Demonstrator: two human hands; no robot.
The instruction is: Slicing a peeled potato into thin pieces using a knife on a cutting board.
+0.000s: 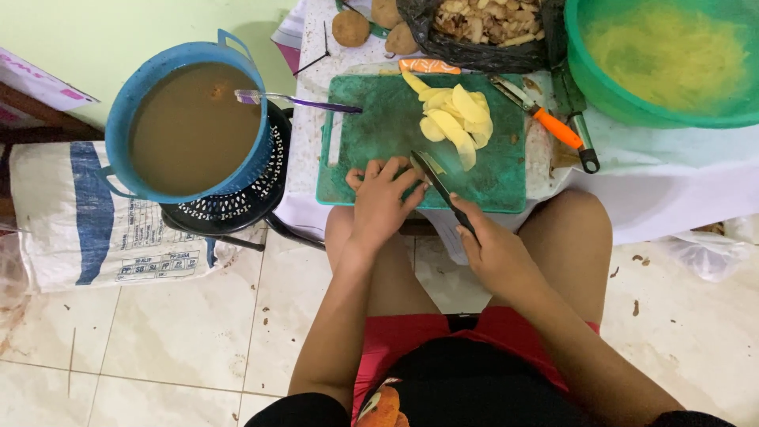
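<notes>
A green cutting board [379,142] lies on the low table's near edge with a pile of pale yellow potato slices [457,119] on its far right part. My left hand [382,198] presses fingers-down on the board's near edge, covering whatever is under it. My right hand [494,249] grips the dark handle of a knife [431,170], whose blade lies right against my left fingers. My bare knees sit under the table edge.
A blue tub of brown water [190,126] rests on a black stool at left, a purple-handled tool [300,101] across its rim. An orange-handled peeler [545,119], a black bag of peelings [482,28], whole potatoes [352,28] and a green basin [672,59] stand behind. A white sack [87,213] lies on the tiled floor.
</notes>
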